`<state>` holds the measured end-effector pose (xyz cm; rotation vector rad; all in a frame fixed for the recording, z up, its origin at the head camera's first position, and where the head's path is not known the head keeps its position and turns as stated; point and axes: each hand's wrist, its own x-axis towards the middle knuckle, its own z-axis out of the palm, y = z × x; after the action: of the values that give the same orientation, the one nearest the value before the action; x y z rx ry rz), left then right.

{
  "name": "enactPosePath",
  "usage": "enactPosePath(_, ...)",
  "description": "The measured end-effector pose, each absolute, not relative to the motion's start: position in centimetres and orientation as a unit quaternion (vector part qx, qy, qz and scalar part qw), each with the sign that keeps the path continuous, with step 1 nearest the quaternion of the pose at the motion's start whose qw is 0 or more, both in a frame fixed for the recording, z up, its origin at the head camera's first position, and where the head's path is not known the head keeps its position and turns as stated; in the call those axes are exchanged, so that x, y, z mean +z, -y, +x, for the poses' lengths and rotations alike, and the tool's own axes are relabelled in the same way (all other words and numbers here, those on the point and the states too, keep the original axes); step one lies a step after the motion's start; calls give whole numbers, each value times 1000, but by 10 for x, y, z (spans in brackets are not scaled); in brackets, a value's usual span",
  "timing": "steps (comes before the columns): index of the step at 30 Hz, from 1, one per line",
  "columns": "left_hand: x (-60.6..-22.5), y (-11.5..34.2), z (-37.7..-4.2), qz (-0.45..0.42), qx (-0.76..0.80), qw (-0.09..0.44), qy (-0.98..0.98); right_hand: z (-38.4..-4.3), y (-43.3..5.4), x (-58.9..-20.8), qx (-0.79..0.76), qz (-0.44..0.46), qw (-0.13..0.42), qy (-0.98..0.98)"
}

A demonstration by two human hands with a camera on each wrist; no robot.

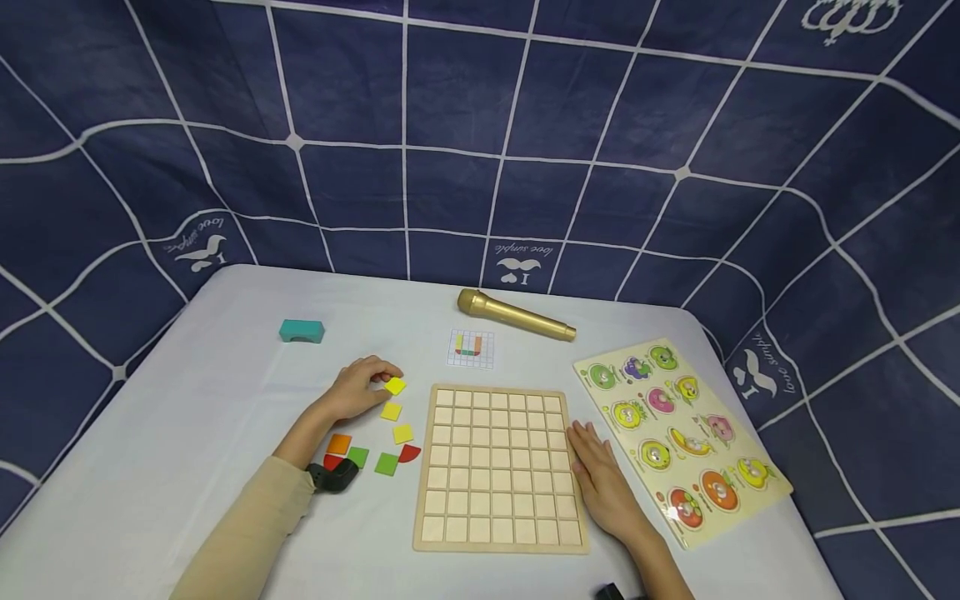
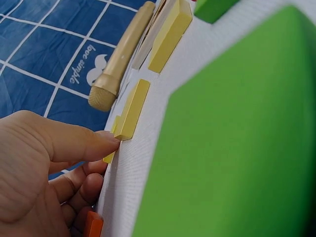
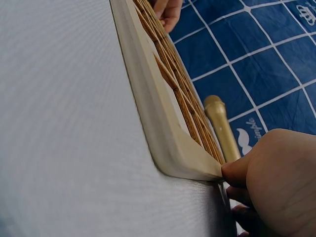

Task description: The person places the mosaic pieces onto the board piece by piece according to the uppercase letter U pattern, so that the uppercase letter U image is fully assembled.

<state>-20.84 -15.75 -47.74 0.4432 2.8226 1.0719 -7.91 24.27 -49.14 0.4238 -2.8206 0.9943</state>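
Note:
My left hand [image 1: 358, 389] pinches a yellow square tile [image 1: 395, 386] between thumb and fingers, at the top of a loose column of yellow tiles. Two more yellow tiles, a nearer one [image 1: 402, 433] and a middle one [image 1: 391, 411], lie just below it. To the right is a square wooden grid board [image 1: 501, 552] with bare cells. My right hand [image 1: 602, 483] lies along the board's right edge, its fingers extended. In the right wrist view, the thumb touches the board's corner [image 3: 190, 160], and the other fingers are partly hidden.
Near my left wrist lie green tiles [image 1: 387, 464], an orange tile [image 1: 339, 443] and red pieces [image 1: 408, 453]. A pattern card [image 1: 471, 350] and a gold microphone [image 1: 517, 315] are behind the board. A teal block [image 1: 302, 331] stands far left; a fruit puzzle [image 1: 637, 379] lies right.

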Motion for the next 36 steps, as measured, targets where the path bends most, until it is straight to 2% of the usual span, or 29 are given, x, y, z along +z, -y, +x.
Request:
enactPosePath(15, -475, 161, -210, 123, 389, 48, -912, -80, -243, -493, 320, 143, 64, 934)
enactPosePath(21, -464, 157, -202, 116, 419, 20, -901, -80, -243, -493, 317, 141, 62, 936)
enactPosePath(29, -451, 133, -190, 135, 441, -20, -887, -80, -244, -492, 317, 140, 62, 936)
enactPosePath(36, -446, 103, -180, 155, 442, -8, -883, -79, -244, -494, 317, 139, 62, 936)
